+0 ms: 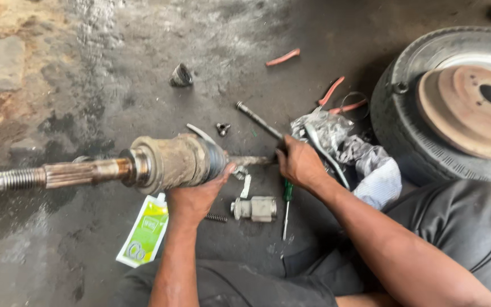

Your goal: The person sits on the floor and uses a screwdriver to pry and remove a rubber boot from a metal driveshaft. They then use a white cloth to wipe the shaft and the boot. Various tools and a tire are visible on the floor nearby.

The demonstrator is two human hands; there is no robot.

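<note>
My left hand (196, 196) grips the underside of a dirty CV joint housing (169, 162) on a drive axle. Its splined, threaded stub (52, 174) points left over the floor. My right hand (298, 163) is closed around the thin shaft end (251, 161) of the same axle, to the right of the joint. A loose metal band (201, 133) arcs over the joint's top. A long metal rod (257, 120) lies on the floor just behind my right hand.
A green-and-white sachet (145, 230), a small spring (216, 218), a metal fitting (255, 208) and a green-handled screwdriver (286, 199) lie below the axle. Grey rags (365, 162), red-handled pliers (336, 96), a wheel with a rusty brake disc (467, 108) sit right. A rubber cup (180, 75) lies far back.
</note>
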